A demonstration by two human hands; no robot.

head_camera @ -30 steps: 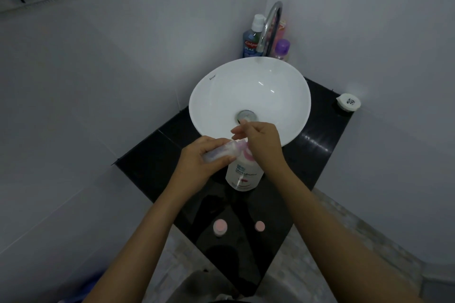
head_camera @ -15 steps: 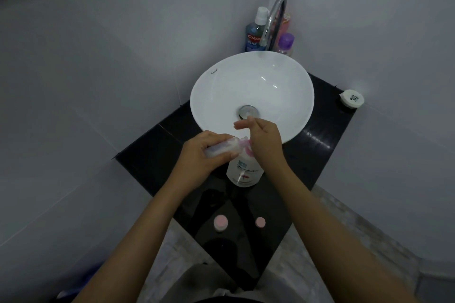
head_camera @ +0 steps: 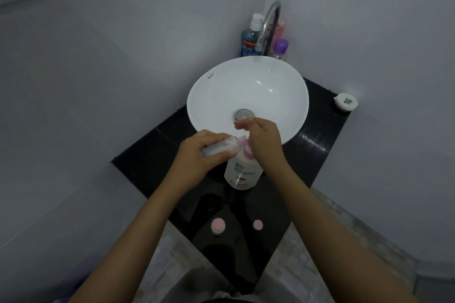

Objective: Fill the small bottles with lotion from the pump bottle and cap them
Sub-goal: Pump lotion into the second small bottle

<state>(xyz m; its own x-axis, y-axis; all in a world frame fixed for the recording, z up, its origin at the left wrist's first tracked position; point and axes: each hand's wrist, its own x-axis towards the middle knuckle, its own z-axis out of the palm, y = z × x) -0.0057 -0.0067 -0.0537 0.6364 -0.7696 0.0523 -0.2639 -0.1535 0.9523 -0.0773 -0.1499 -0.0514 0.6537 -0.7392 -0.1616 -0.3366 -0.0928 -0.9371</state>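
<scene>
Wrapped around a small clear bottle (head_camera: 218, 149), the left hand (head_camera: 197, 155) tips it sideways so its mouth meets the pump bottle (head_camera: 242, 171) spout, presumably to catch lotion. Its partner, the right hand (head_camera: 264, 141), presses the pump head, fingers spread. Two pink-topped pieces wait on the black counter (head_camera: 317, 140) (one capped bottle (head_camera: 218, 225), one loose cap (head_camera: 257, 224), I judge).

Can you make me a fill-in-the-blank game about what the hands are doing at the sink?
1. The left hand holds a small ____ on its side at the pump.
2. The right hand rests on top of the ____ bottle.
3. The two round caps on the counter are ____ in colour.
4. The sink bowl is ____ in colour.

Missing words: bottle; pump; pink; white
</scene>
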